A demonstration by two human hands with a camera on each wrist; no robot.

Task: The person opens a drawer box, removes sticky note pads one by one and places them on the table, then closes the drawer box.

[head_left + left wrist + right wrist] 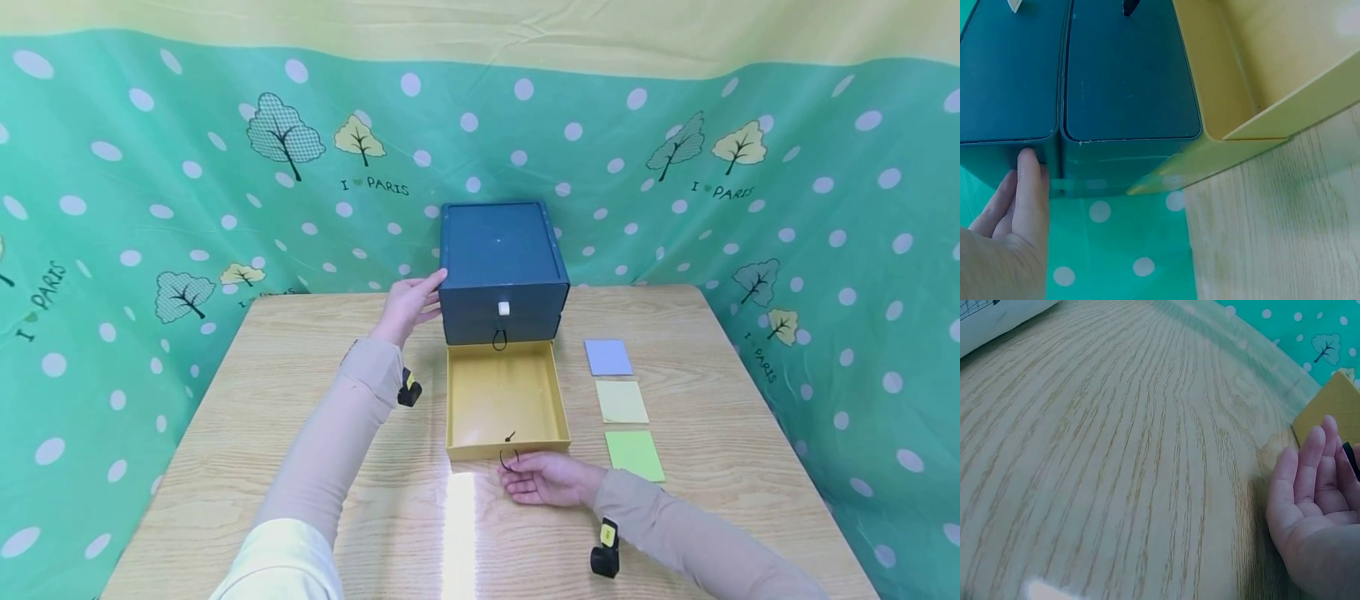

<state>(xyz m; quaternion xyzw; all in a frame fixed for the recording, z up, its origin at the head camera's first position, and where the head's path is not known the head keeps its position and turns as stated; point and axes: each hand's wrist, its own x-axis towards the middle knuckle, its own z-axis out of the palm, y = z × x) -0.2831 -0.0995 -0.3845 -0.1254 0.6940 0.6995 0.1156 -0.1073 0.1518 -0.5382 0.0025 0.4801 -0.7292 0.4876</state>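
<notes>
A dark blue box of stacked drawers stands at the back of the table, its upper fronts closed. From its bottom, a yellow drawer is pulled far out, with bare inside. My left hand rests against the box's left side near the top; in the left wrist view its fingers lie fairly straight along that wall. At the drawer's front, my right hand pinches the black cord loop between thumb and forefinger. The right wrist view shows its other fingers loosely bent beside the yellow front.
To the right of the drawer lie a blue sticky-note pad, a pale yellow pad and a green pad in a row. A white knob and another black loop hang on the blue fronts. A patterned green curtain surrounds the table.
</notes>
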